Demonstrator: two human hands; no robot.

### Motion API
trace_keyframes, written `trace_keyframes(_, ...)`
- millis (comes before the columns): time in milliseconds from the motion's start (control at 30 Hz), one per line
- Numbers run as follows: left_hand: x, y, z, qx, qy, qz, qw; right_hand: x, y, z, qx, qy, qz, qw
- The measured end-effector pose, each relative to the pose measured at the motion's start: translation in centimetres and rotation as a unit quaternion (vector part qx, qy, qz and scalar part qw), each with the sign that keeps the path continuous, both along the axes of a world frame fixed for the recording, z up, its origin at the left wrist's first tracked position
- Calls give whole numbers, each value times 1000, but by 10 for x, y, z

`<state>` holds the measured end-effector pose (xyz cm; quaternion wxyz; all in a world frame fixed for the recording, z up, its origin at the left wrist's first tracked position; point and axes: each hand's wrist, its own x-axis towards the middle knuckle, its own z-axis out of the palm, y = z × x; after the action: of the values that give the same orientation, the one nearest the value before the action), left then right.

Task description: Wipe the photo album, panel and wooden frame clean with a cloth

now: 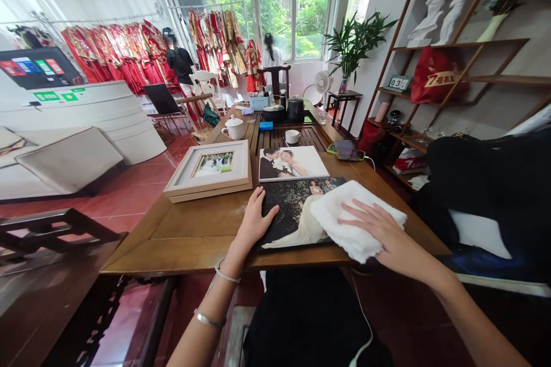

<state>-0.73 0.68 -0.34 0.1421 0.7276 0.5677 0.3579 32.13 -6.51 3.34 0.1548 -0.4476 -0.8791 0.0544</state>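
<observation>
A dark photo panel (293,206) showing a couple lies flat near the front edge of the wooden table (193,229). My left hand (253,221) rests on its left edge, fingers stretched out flat. My right hand (379,229) lies palm down, fingers spread, on a folded white cloth (344,226) that covers the panel's right part. A second, lighter photo panel (293,161) lies just behind it. A stack of framed photos (210,169) sits to the left of that.
Farther back on the table stand a white teapot (233,127), a cup (292,136), a dark kettle (295,109) and a phone (346,151) with a cable. Shelves (430,92) stand at right. Two people (181,63) stand by racks of red garments.
</observation>
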Motion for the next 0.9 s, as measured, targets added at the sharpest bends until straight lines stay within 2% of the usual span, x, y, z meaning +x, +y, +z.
trace_keyframes(100, -1, 1, -1, 3, 2, -4, 1000, 7, -18, 4, -41, 12, 19, 999)
trace_keyframes(200, -2, 0, 0, -3, 11, -7, 1000, 13, -10, 5, -64, 20, 26, 997)
trace_keyframes(300, -2, 0, 1, -4, 12, -12, 1000, 13, 19, 1, -54, 27, 3, 998)
trace_keyframes(500, -3, 0, -2, -2, 9, -16, 1000, 1, 94, -8, -26, 37, -49, 998)
trace_keyframes(633, -3, 1, -3, 1, 7, -20, 1000, -15, 123, -3, -33, 9, -91, 995)
trace_keyframes(767, -2, 1, -2, 2, 4, -10, 1000, -27, 114, -2, -13, -16, -105, 994)
trace_keyframes(900, -1, 1, -1, 4, 1, -4, 1000, -27, 74, -6, 18, -23, -84, 996)
